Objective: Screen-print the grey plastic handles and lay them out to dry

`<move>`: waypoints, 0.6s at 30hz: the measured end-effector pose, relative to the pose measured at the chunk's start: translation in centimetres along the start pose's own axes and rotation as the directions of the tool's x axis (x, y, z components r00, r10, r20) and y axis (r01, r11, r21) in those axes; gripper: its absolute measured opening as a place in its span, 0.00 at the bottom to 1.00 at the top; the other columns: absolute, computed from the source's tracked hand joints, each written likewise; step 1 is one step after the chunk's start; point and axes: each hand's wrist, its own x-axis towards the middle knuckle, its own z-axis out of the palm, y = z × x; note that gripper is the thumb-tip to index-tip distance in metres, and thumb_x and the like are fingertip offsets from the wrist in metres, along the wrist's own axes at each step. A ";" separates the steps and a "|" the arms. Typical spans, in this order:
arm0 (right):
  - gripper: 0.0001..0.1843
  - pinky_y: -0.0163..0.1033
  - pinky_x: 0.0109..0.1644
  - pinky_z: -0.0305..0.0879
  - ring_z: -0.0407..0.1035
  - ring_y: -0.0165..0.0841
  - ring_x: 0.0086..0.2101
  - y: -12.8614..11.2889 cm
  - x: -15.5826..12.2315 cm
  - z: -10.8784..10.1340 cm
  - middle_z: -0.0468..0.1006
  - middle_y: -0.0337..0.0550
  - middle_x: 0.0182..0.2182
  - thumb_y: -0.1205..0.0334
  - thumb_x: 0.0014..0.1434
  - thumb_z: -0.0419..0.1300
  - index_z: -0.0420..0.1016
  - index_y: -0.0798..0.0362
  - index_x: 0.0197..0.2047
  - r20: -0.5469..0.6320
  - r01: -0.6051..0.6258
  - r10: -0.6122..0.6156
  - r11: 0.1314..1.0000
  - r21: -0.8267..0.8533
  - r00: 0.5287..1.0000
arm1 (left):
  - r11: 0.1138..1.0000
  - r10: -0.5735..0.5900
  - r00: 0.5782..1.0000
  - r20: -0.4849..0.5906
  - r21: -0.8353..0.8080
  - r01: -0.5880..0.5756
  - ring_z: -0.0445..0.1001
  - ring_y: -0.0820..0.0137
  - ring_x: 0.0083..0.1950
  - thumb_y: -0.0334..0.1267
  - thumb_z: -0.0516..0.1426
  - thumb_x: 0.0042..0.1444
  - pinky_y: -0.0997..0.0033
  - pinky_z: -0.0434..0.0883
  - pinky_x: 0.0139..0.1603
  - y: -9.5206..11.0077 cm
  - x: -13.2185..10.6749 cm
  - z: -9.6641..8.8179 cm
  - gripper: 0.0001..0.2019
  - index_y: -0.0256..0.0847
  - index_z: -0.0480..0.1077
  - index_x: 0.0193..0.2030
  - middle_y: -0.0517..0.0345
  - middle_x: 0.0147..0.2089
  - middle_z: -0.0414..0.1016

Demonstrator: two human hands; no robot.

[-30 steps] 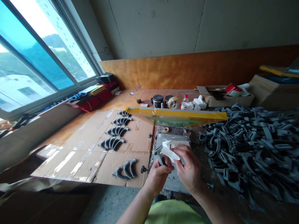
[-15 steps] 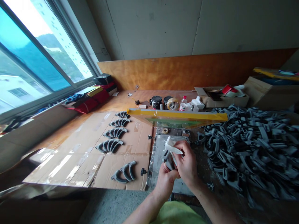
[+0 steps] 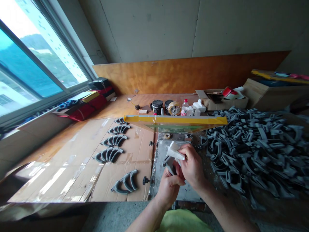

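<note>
My left hand (image 3: 170, 185) is closed round a curved grey plastic part (image 3: 169, 163), holding it tilted above the metal plate (image 3: 160, 183). My right hand (image 3: 193, 166) pinches a folded white cloth (image 3: 174, 150) that lies against the upper end of that part. Fingers hide much of the part, and I cannot tell whether the white piece is cloth or paper wipe. Behind both hands a yellow-taped screen frame (image 3: 173, 120) stands raised over the plate.
Curved grey parts (image 3: 108, 154) lie in rows on the cardboard sheet (image 3: 72, 170) at left. A large heap of grey parts (image 3: 253, 151) covers the right side. Black jars (image 3: 157, 107), a tape roll (image 3: 174, 108), a bottle (image 3: 184, 108) and a cardboard box (image 3: 220, 103) stand behind.
The view has shifted slightly right. The grey part shows more of its end below the white cloth, and the cloth has turned a little in my right hand. Both grips stay closed.
</note>
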 end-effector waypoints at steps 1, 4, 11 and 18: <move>0.14 0.33 0.35 0.65 0.68 0.31 0.32 0.1 0.2 -0.3 0.69 0.37 0.30 0.80 0.52 0.49 0.64 0.49 0.32 -0.014 -0.012 0.012 1.000 -0.015 1.000 | 1.000 -0.014 1.000 0.024 -0.027 0.015 0.55 0.77 0.26 0.22 0.54 0.26 0.74 0.55 0.29 0.2 -0.1 0.2 0.12 0.39 0.58 0.20 0.66 0.20 0.57; 0.14 0.34 0.36 0.66 0.69 0.31 0.33 0.0 0.7 -1.4 0.70 0.38 0.31 0.79 0.53 0.51 0.65 0.49 0.32 -0.056 -0.026 0.025 0.999 -0.027 0.998 | 0.994 -0.039 0.997 0.073 -0.098 0.046 0.54 0.77 0.25 0.21 0.54 0.26 0.74 0.56 0.30 0.6 -0.2 0.7 0.14 0.40 0.57 0.22 0.67 0.20 0.55; 0.16 0.36 0.36 0.67 0.70 0.33 0.33 -0.8 0.7 -2.7 0.72 0.40 0.32 0.80 0.52 0.50 0.68 0.48 0.35 0.025 0.079 -0.078 0.995 -0.064 0.997 | 0.983 -0.152 0.988 0.022 -0.098 0.153 0.54 0.79 0.25 0.23 0.54 0.25 0.75 0.54 0.30 0.0 0.1 1.4 0.16 0.39 0.52 0.21 0.67 0.20 0.54; 0.06 0.37 0.34 0.63 0.67 0.33 0.29 10.4 -0.7 -4.4 0.72 0.39 0.28 0.61 0.58 0.57 0.67 0.50 0.30 -0.087 -0.325 0.316 0.938 -0.123 0.945 | 0.948 -0.160 0.985 0.058 -0.270 0.170 0.50 0.79 0.25 0.19 0.53 0.26 0.75 0.56 0.30 0.0 0.4 1.7 0.17 0.39 0.55 0.24 0.68 0.23 0.51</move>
